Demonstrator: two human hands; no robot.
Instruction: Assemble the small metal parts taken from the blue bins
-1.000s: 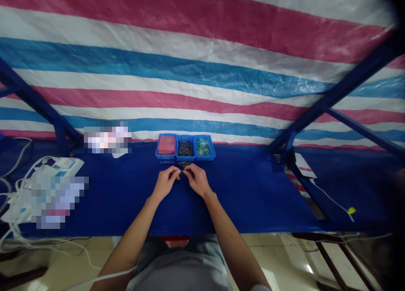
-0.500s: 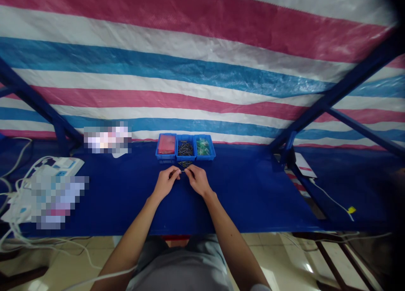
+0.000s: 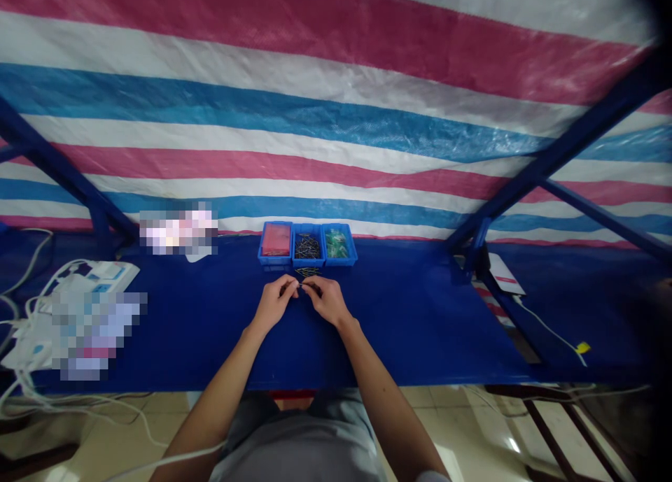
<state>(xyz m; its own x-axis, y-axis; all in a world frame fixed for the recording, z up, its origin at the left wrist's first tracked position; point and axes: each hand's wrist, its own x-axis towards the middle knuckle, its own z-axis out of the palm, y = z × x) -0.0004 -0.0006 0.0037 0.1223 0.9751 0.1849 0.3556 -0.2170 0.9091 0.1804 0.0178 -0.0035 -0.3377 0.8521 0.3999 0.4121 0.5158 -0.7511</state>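
My left hand (image 3: 274, 302) and my right hand (image 3: 324, 299) meet over the blue table (image 3: 210, 328), fingertips pinched together on a tiny thin part (image 3: 301, 285) too small to name. A few thin dark pins (image 3: 307, 271) lie on the table just beyond my fingers. Behind them stand three small blue bins side by side: the left bin (image 3: 276, 242) holds red pieces, the middle bin (image 3: 307, 245) holds dark pins, the right bin (image 3: 339, 244) holds green pieces.
White power strips and cables (image 3: 78, 286) lie at the table's left end. A striped tarp (image 3: 336, 118) hangs behind the table. Blue frame struts (image 3: 551, 160) slope down at the right. A white cable with a yellow tag (image 3: 582, 348) runs along the right side.
My right hand's fingers have edged a little closer to my left hand's; otherwise both hands stay in the same spot.
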